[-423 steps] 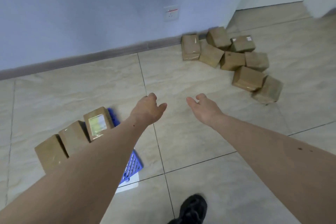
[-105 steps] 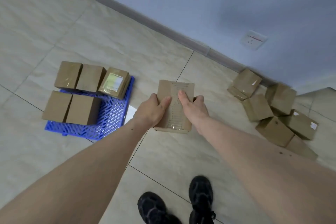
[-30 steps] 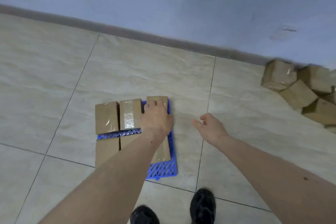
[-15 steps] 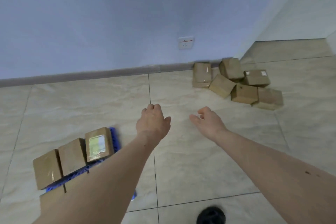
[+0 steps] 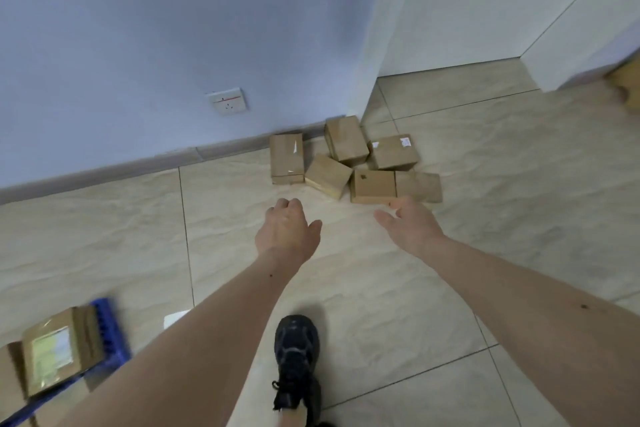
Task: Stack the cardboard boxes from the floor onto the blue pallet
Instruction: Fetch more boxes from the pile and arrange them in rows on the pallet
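Several cardboard boxes (image 5: 372, 185) lie in a loose heap on the tiled floor against the blue wall, ahead and slightly right. My left hand (image 5: 285, 232) reaches forward with fingers apart and holds nothing, still short of the heap. My right hand (image 5: 410, 224) is also open and empty, its fingertips just in front of the nearest box (image 5: 418, 186). The blue pallet (image 5: 107, 340) shows only as a corner at the bottom left, with a labelled cardboard box (image 5: 57, 355) on it.
A wall socket (image 5: 227, 101) sits above the grey skirting board. A white wall corner (image 5: 372, 45) rises right behind the heap, with a passage beyond it. My black shoe (image 5: 296, 350) is on the tiles below my hands.
The view has swung right and moved closer to the heap. The pallet has slid to the bottom left corner. Both empty hands have reached further toward the boxes.
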Demonstrator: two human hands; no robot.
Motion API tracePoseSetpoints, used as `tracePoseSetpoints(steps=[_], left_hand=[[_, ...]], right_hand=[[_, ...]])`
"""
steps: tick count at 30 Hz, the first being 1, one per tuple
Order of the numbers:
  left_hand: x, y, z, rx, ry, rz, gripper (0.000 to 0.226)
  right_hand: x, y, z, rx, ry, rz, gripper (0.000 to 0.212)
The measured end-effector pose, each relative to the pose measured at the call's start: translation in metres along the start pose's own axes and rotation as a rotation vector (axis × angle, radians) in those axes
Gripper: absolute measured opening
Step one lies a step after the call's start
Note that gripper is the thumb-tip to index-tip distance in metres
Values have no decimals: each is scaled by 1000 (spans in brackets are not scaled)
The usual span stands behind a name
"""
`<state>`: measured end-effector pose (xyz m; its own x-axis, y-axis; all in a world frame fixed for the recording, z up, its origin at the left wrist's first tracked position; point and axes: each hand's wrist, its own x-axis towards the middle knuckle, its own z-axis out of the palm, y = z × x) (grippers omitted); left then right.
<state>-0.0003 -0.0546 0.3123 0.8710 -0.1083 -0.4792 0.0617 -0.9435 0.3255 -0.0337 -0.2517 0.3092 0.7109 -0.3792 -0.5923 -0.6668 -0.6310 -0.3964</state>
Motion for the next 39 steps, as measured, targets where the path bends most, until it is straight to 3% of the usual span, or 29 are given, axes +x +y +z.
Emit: tracePoseSetpoints(steps=[8, 13, 16, 22, 33, 39], left_hand=[[89, 74, 17, 44, -80, 33, 46], [130, 115, 41, 58, -148, 49, 45], [151, 138, 63, 56, -177, 32, 45], [190, 186, 117, -10, -191, -79, 45], [224, 239, 255, -148, -270, -356, 43], [236, 242, 326, -210, -387, -475, 63]], right_hand=[[93, 22, -74, -62, -8, 11, 34], [154, 47, -97, -79, -22, 54, 33], [193, 72, -100, -58, -32, 91, 43], [274, 117, -110, -145, -82, 96, 50], [383, 186, -79, -449, -275, -110, 59], [419, 215, -40, -535, -354, -245, 67]])
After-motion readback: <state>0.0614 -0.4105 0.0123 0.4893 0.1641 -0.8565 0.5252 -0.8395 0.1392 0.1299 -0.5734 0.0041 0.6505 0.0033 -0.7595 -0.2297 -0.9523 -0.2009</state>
